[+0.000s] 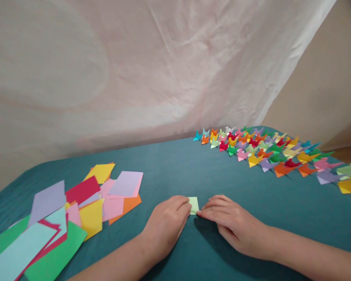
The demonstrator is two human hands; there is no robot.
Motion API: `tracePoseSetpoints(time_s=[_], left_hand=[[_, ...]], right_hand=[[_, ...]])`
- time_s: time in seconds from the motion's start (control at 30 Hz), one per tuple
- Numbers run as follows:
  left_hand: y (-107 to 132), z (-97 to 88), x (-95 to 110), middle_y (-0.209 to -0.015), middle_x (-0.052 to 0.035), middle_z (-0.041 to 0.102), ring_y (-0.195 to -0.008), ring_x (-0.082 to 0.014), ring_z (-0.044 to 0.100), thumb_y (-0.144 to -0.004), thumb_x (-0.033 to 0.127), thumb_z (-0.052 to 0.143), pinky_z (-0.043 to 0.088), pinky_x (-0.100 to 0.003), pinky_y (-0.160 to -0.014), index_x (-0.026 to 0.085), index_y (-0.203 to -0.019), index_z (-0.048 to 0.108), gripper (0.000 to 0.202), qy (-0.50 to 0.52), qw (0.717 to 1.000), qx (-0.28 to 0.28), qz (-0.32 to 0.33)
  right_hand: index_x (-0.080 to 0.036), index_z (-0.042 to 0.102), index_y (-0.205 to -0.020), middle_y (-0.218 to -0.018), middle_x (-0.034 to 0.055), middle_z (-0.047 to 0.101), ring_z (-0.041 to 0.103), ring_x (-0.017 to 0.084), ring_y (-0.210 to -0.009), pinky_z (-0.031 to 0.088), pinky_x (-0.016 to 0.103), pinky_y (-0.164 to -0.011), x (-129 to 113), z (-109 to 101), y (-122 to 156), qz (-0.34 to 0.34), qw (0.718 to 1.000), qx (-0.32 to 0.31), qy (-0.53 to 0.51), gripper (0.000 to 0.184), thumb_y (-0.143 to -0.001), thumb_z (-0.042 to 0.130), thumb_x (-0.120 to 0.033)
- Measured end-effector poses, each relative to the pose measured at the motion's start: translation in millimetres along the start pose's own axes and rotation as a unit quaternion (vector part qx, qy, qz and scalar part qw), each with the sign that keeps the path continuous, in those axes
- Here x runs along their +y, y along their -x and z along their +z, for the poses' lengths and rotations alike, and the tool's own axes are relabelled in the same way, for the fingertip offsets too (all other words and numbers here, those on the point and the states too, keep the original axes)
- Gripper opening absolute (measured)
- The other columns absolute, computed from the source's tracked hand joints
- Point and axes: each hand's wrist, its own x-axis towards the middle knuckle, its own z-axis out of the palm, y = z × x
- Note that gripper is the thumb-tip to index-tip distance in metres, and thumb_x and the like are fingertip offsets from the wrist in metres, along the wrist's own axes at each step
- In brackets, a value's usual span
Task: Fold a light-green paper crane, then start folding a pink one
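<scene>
A small folded piece of light green paper point(194, 205) lies on the teal tablecloth, with a crease near its lower edge. My left hand point(167, 222) is closed over the paper's left side, its fingertips bent down and hiding that part. From the other side, my right hand point(236, 224) presses its fingers together at the lower right corner of the same paper. Its fingertips touch the paper's edge, and the thumb is partly hidden under the hand.
Loose sheets of coloured paper point(49, 238) overlap in a pile at the left. Several rows of small folded paper birds point(254, 160) stand at the back right. A pale cloth point(152, 70) hangs behind the table point(163, 168).
</scene>
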Motion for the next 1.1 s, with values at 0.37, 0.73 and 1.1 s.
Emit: tracePoseSetpoints(time_s=[0.37,0.73,1.1], left_hand=[[-2.3,-0.4,-5.3,-0.095,-0.0035,0.060,-0.086,-0.0142,0.057,-0.093,0.020,0.041,0.048,-0.025,-0.076,0.020,-0.099,0.061,0.021,0.024,0.999,-0.020,-0.026],[-3.1,-3.0,-9.1,-0.092,-0.0024,0.059,-0.085,-0.0147,0.055,-0.093,0.020,0.042,0.046,-0.025,-0.076,0.019,-0.093,0.061,0.019,0.048,0.998,-0.041,-0.023],[-4.2,-2.7,-6.3,-0.091,-0.0038,0.057,-0.084,-0.0162,0.054,-0.094,0.021,0.038,0.047,-0.027,-0.074,0.018,-0.089,0.057,0.021,-0.003,0.997,-0.074,-0.017]], right_hand=[[-0.017,0.055,-0.120,-0.109,0.0102,0.060,0.050,0.021,-0.102,0.041,0.040,-0.089,8.2,3.7,-2.2,-0.034,0.996,-0.036,0.074,0.039,-0.086,0.040,-0.005],[-0.019,0.061,-0.103,-0.096,0.0054,0.062,0.054,0.016,-0.089,0.042,0.031,-0.081,12.8,4.6,-13.0,0.069,0.994,0.017,-0.080,0.026,-0.084,0.049,-0.006],[-0.018,0.064,-0.072,-0.074,-0.0007,0.059,0.053,0.013,-0.072,0.037,0.024,-0.067,23.0,9.2,-44.7,0.172,0.982,-0.010,-0.083,0.013,-0.070,0.060,-0.006]])
